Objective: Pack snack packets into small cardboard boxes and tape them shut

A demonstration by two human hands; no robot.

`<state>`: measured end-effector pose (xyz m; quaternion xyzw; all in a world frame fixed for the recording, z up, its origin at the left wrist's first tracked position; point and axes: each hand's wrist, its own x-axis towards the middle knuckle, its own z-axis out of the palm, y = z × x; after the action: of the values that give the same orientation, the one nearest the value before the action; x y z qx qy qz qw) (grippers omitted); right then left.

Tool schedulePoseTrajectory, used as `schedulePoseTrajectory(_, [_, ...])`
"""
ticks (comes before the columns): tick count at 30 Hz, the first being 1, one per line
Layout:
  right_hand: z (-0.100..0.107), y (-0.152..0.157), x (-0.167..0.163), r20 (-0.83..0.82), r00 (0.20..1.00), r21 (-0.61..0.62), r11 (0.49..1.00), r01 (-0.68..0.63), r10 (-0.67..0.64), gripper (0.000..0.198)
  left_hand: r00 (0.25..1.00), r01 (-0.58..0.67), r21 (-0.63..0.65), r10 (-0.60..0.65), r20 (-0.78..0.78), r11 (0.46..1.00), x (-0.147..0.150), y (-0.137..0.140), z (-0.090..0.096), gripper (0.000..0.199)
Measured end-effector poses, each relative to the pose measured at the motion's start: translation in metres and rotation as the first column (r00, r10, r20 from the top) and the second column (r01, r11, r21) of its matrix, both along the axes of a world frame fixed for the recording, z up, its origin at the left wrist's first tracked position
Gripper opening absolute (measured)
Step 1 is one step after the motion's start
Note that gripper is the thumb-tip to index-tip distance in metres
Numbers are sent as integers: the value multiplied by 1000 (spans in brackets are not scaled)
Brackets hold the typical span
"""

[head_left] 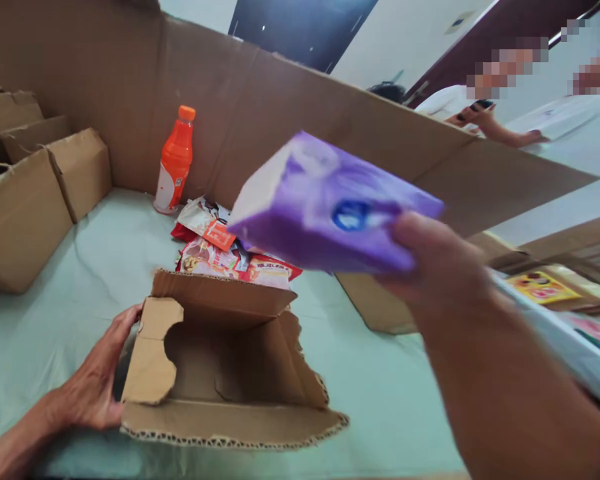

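Observation:
A purple and white tissue pack (pixel 330 207) is in the air right of centre, and my right hand (pixel 435 267) grips its right end. Below and to the left, an open cardboard box (pixel 235 420) with torn flaps sits on the pale green surface; its visible inside is bare brown card. My left hand (pixel 97 373) holds the box's left side, thumb and fingers spread around that wall, some fingers hidden behind it. Behind the box lies a pile of red and white snack packets (pixel 210 257), partly covered by the flap and the tissue pack.
An orange drink bottle (pixel 175 163) stands by the tall cardboard wall (pixel 220 100). More cardboard boxes (pixel 20 220) stand at the left. At right are another box (pixel 380 307) and a yellow packet (pixel 543 287). Beyond the wall, a person (pixel 490 120) holds a dark object.

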<state>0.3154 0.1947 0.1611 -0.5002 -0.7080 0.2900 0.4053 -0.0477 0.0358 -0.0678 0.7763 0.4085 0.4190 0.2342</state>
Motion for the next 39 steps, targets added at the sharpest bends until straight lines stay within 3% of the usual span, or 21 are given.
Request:
schedulePoseTrajectory(2, [22, -35, 9, 23, 991, -149, 981, -125, 130, 69, 1000, 6, 36, -7, 5, 999, 0, 1, 3, 113])
schedulePoseTrajectory(4, [35, -60, 8, 146, 950, -225, 944, -240, 276, 69, 1000, 17, 58, -17, 10, 998, 0, 1, 9, 111])
schedulePoseTrajectory(6, [38, -73, -3, 351, 873, -190, 939, -287, 338, 64, 1000, 27, 46, -27, 1, 999, 1, 0, 16, 106])
schedulePoseTrajectory(8, [34, -79, -21, 518, 793, -104, 944, -312, 319, 59, 999, 38, 24, -38, -19, 999, 2, -1, 22, 103])
schedulePoseTrajectory(11, [23, -81, -50, 660, 696, -34, 936, -350, 284, 61, 999, 22, 26, -21, -36, 999, 2, -2, 26, 103])
schedulePoseTrajectory(15, [17, -88, -73, 770, 588, 4, 920, -393, 248, 48, 999, 8, 38, -6, -42, 999, 1, -3, 23, 105])
schedulePoseTrajectory(17, [20, -91, -76, 790, 558, 3, 909, -417, 253, 44, 999, 21, 41, -19, -41, 999, 2, -4, 23, 106])
schedulePoseTrajectory(20, [26, -91, -73, 774, 578, -15, 919, -394, 261, 45, 999, 40, 46, -39, -38, 998, 5, -4, 23, 112])
schedulePoseTrajectory(25, [25, -81, -77, 777, 545, -139, 931, -339, 314, 54, 998, 56, 60, -55, -21, 997, 8, -3, 18, 110])
schedulePoseTrajectory(31, [-24, -79, -124, 887, 335, -244, 939, -242, 317, 61, 998, 63, 83, -62, -13, 995, 8, -3, 14, 105])
schedulePoseTrajectory(33, [-41, -81, -136, 878, 332, -296, 936, -189, 344, 63, 998, 57, 84, -55, -26, 995, 8, -4, 16, 105])
schedulePoseTrajectory(37, [-48, -82, -132, 777, 388, -432, 869, -242, 495, 52, 998, 44, 79, -41, -37, 996, 9, -4, 18, 108])
schedulePoseTrajectory(39, [-41, -82, -122, 722, 392, -484, 821, -303, 571, 60, 999, 43, 74, -41, -36, 996, 9, -5, 18, 109])
